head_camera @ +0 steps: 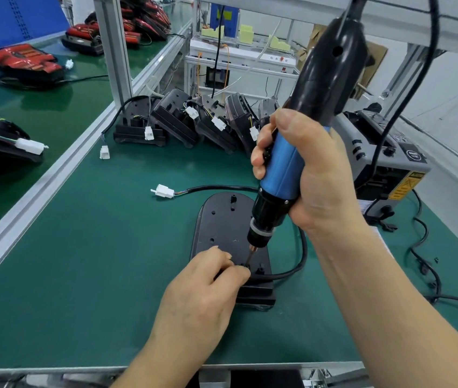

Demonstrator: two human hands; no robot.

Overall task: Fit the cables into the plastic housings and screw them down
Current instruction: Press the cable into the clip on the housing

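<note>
A black plastic housing [223, 228] lies flat on the green mat in front of me. Its black cable [297, 264] loops out from the near right side and runs behind my right hand to a white connector [163, 191]. My right hand [309, 169] grips a blue and black electric screwdriver [286, 175], held tilted, with its bit tip down on the near end of the housing. My left hand [208, 284] rests on the housing's near left side, fingertips pinched right beside the bit. Whatever the fingertips pinch is hidden.
A row of black housings with white connectors [185, 121] stands at the back of the mat. Red lamp units [26, 61] lie on the conveyor at left behind an aluminium rail [54, 175]. A grey machine [376, 158] and loose black cords [423, 264] sit at right.
</note>
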